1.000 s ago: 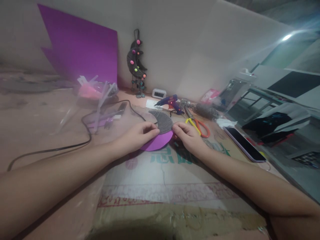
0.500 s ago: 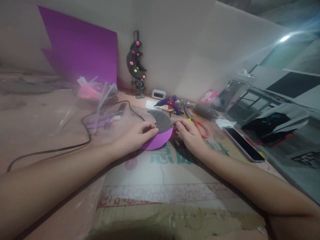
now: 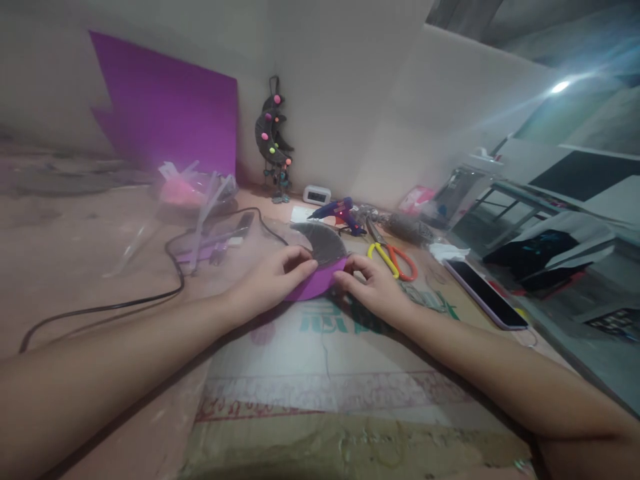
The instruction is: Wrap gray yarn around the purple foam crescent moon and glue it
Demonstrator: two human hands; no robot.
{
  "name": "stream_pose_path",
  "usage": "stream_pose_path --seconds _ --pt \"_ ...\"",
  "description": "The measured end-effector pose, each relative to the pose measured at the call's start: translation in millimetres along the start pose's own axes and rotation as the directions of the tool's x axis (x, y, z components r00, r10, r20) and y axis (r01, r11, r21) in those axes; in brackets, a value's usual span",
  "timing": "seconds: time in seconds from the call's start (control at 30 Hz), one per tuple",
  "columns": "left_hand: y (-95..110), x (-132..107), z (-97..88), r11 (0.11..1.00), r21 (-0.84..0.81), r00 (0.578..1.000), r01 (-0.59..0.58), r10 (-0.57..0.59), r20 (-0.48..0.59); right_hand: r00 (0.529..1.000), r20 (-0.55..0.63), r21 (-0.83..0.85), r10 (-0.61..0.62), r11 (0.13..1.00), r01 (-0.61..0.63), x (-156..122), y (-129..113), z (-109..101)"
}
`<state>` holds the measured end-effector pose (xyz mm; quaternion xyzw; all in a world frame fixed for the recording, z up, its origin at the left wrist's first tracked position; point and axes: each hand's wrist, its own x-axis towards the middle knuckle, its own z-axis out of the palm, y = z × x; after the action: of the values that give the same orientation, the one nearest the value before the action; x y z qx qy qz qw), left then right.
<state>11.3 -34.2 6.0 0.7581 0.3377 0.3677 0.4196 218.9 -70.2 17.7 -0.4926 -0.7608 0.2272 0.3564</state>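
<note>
A crescent-shaped purple card (image 3: 313,285) is held just above a cardboard sheet (image 3: 280,357). Its upper part is wound with dark grey yarn (image 3: 327,244), while the lower part shows bare purple. My left hand (image 3: 277,275) pinches it on the left, thumb on top near where the winding ends. On the right, thumb and fingers of my right hand (image 3: 373,285) close on the purple edge; whether a yarn strand is between them is too small to make out. Scissors (image 3: 393,259) with yellow and orange handles lie just beyond my right hand.
Behind the card rests a blue glue gun (image 3: 340,210), with a small white clock (image 3: 317,195) near it. A phone (image 3: 485,293) lies at right. A decorated grey moon hanging (image 3: 270,137) and a purple sheet (image 3: 185,113) are against the wall. A black cord (image 3: 110,305) crosses the left side.
My right hand has shifted slightly left and down, from the end of the wound yarn onto the purple edge. My left hand keeps its pinch. The view has tilted a little upward.
</note>
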Motion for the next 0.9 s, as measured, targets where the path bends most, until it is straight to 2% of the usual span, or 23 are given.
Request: stream_pose_path --seconds 0.1,0.23,0.3,0.37,0.4,0.47,0.53,0.6,0.7,0.8,0.9 --pt "1 -2 1.5 0.998 0.039 0.999 -0.047 0.048 -0.026 0.996 -0.037 -0.072 -0.081 0.994 0.079 -3 2 1" --pt "4 -4 0.8 0.998 0.059 0.995 -0.019 0.025 -0.094 0.968 -0.16 -0.037 -0.192 0.981 0.188 -12 6 3" --pt "5 -5 -0.5 0.987 0.147 0.993 -0.061 0.075 -0.091 0.943 -0.239 -0.064 -0.232 0.973 0.223 -15 8 3" --pt "4 -6 -1.4 0.961 0.233 0.987 -0.147 0.159 -0.036 0.919 -0.267 -0.172 -0.291 0.952 0.252 -15 9 1" --pt "3 -7 -1.4 0.954 0.241 0.983 -0.178 0.185 -0.005 0.91 -0.243 -0.251 -0.336 0.928 0.276 -14 9 -1" --pt "0 -8 -0.5 0.963 0.18 0.98 -0.2 0.193 0.055 0.898 -0.106 -0.408 -0.428 0.842 0.354 -10 8 -5" --pt "-1 -9 1.1 0.981 0.101 0.984 -0.166 0.158 0.076 0.88 0.048 -0.511 -0.473 0.745 0.428 -6 7 -7" --pt "-1 -8 2.6 0.992 0.064 0.993 -0.108 0.104 0.061 0.87 0.131 -0.552 -0.476 0.694 0.462 -3 7 -6" --pt "0 -5 3.3 0.999 0.005 0.999 -0.046 0.046 0.0 0.869 0.133 -0.55 -0.477 0.694 0.465 -2 10 -2" --pt "0 0 1.3 0.998 -0.059 0.997 -0.008 0.003 -0.083 0.872 0.067 -0.53 -0.485 0.723 0.443 -3 9 0" --pt "-1 4 -2.5 0.996 -0.081 0.981 0.04 -0.054 -0.184 0.889 0.092 -0.56 -0.448 0.716 0.418 -2 -4 -11"
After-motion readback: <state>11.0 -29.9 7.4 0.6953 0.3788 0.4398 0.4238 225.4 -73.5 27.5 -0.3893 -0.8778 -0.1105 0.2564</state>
